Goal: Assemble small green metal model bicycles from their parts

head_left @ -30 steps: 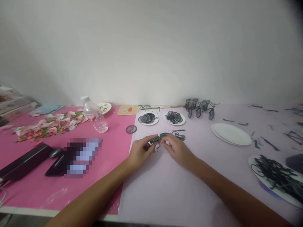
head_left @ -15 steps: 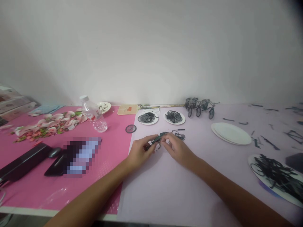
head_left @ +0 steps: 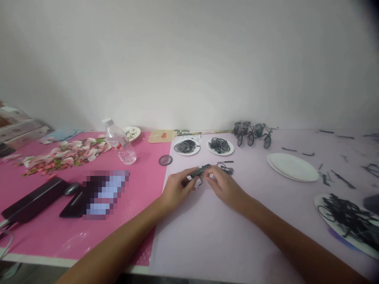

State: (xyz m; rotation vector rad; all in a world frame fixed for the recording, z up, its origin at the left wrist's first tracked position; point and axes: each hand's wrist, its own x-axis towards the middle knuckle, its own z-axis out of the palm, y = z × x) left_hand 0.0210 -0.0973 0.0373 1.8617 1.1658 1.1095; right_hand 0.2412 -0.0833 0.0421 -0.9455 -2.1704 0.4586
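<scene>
My left hand (head_left: 174, 188) and my right hand (head_left: 222, 185) meet over the pale lilac mat, both pinched on a small dark green model bicycle frame (head_left: 199, 172) held just above the table. The left fingers grip its left end, the right fingers its right end. A few loose black parts (head_left: 226, 169) lie just beyond my right hand. A single small wheel (head_left: 165, 159) lies on the pink mat to the left.
Two small plates of black parts (head_left: 186, 146) (head_left: 220, 146) sit behind my hands, finished model bicycles (head_left: 251, 134) behind them. Stacked white plates (head_left: 292, 167) and a plate of black frames (head_left: 346, 217) are at right. A water bottle (head_left: 119, 142), artificial flowers (head_left: 63, 154) and black devices (head_left: 35, 199) are at left.
My hands stay together on the small frame, with only slight finger movement. The view has shifted a little to the left.
</scene>
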